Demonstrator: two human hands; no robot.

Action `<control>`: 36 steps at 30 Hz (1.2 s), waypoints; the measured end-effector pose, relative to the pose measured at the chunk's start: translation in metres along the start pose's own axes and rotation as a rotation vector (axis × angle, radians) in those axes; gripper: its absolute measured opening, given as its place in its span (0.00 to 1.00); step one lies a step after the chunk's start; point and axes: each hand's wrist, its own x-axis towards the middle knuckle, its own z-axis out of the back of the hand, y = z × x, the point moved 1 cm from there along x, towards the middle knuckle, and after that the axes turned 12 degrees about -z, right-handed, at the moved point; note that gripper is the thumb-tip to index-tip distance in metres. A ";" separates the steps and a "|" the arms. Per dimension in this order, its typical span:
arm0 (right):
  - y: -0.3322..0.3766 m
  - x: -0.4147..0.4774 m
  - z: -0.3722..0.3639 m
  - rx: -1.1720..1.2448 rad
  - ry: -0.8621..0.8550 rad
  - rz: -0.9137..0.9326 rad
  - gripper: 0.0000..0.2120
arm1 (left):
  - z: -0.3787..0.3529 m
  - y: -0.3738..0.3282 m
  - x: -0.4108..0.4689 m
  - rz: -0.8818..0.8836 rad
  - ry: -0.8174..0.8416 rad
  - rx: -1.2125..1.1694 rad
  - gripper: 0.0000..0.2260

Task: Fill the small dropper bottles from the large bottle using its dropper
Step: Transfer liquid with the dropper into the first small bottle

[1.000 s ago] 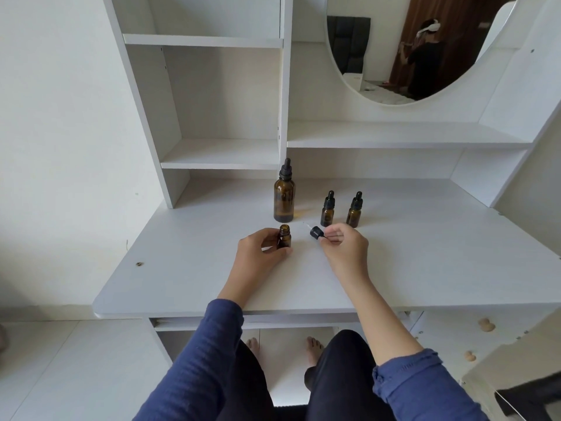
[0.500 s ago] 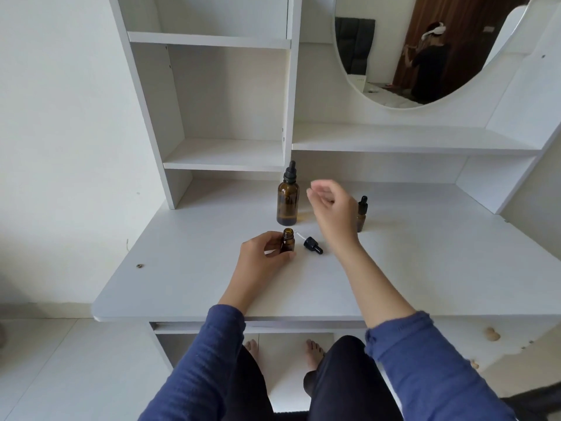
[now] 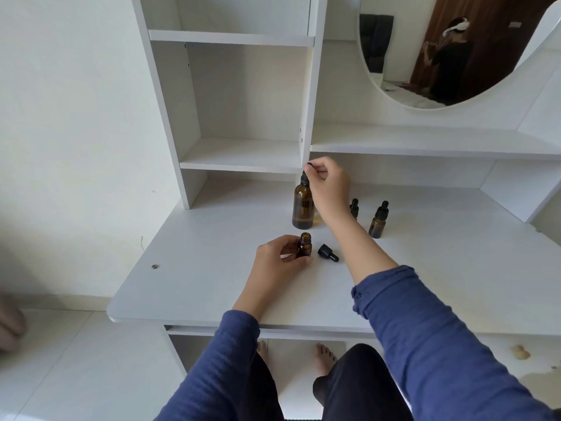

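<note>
We see a white counter with a small metal fitting near its left edge. Behind it stands an open white shelf unit, and to the right a long shelf sits under a round mirror. The mirror reflects a person in dark clothes. Pale floor tiles lie below.

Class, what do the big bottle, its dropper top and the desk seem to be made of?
Big bottle: probably amber glass, glossy and see-through.
Dropper top: black, likely rubber or plastic, matte.
Desk: white, seemingly laminated board, smooth with a faint sheen.
</note>
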 end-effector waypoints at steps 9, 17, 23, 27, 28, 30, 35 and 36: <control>0.000 0.005 -0.002 -0.014 0.014 0.006 0.05 | 0.000 -0.003 0.000 -0.002 0.002 -0.013 0.14; 0.002 0.007 -0.001 -0.056 0.015 0.015 0.05 | 0.000 -0.004 -0.001 -0.002 0.007 -0.026 0.13; 0.003 0.005 -0.001 -0.045 0.011 0.013 0.05 | 0.000 -0.004 -0.001 -0.001 -0.001 -0.017 0.13; 0.001 0.002 0.000 -0.033 -0.006 0.012 0.04 | 0.000 -0.004 -0.001 -0.002 0.006 -0.021 0.13; 0.002 0.002 0.000 -0.033 -0.003 0.010 0.04 | 0.000 -0.004 -0.001 -0.002 0.007 -0.019 0.13; 0.003 0.002 0.001 -0.043 0.009 0.001 0.04 | 0.001 -0.005 -0.001 0.000 0.011 -0.014 0.13; 0.014 0.003 0.005 -0.050 0.000 0.011 0.06 | 0.001 -0.006 -0.002 -0.006 0.016 -0.004 0.13; 0.018 0.004 0.005 -0.038 -0.007 0.018 0.06 | 0.001 -0.007 -0.002 -0.004 0.015 -0.003 0.13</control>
